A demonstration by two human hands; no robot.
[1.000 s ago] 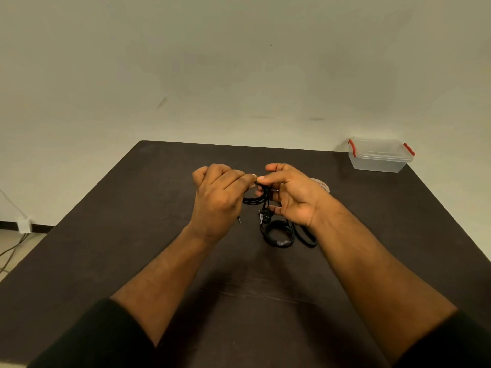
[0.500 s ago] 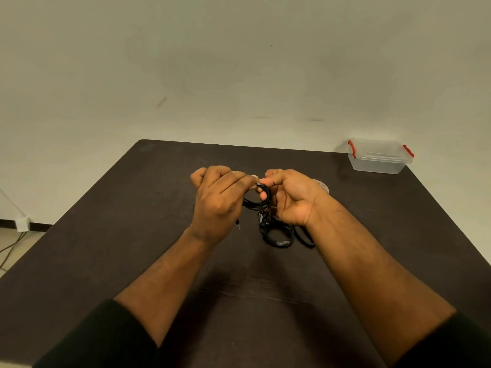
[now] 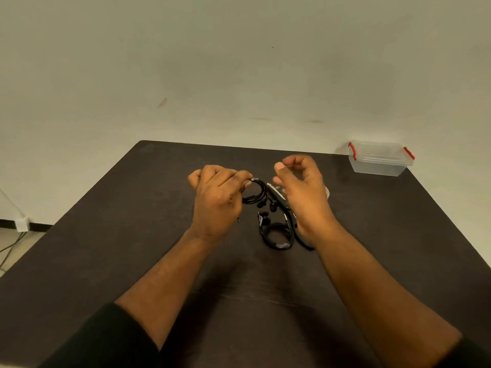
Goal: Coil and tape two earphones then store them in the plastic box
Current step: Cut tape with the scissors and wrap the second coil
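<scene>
My left hand (image 3: pixel 216 200) pinches the coiled earphone (image 3: pixel 256 192) at its taped top; my right hand (image 3: pixel 301 192) hovers loosely curled, holding nothing. Second coil (image 3: pixel 277 235) lies on the desk (image 3: pixel 132 235). I'd press the tape flat, then reach toward the plastic box (image 3: pixel 380 160) at two o'clock.

left hand (image 3: pixel 218 200) – bare, no ring or watch showing | right hand (image 3: pixel 303 192) – bare, thumbnail short and pale | forearms – uncovered from wrist to near elbow | sleeves (image 3: pixel 106 338) – black, soft fabric, pushed up, at lower left and lower right corners of frame
</scene>
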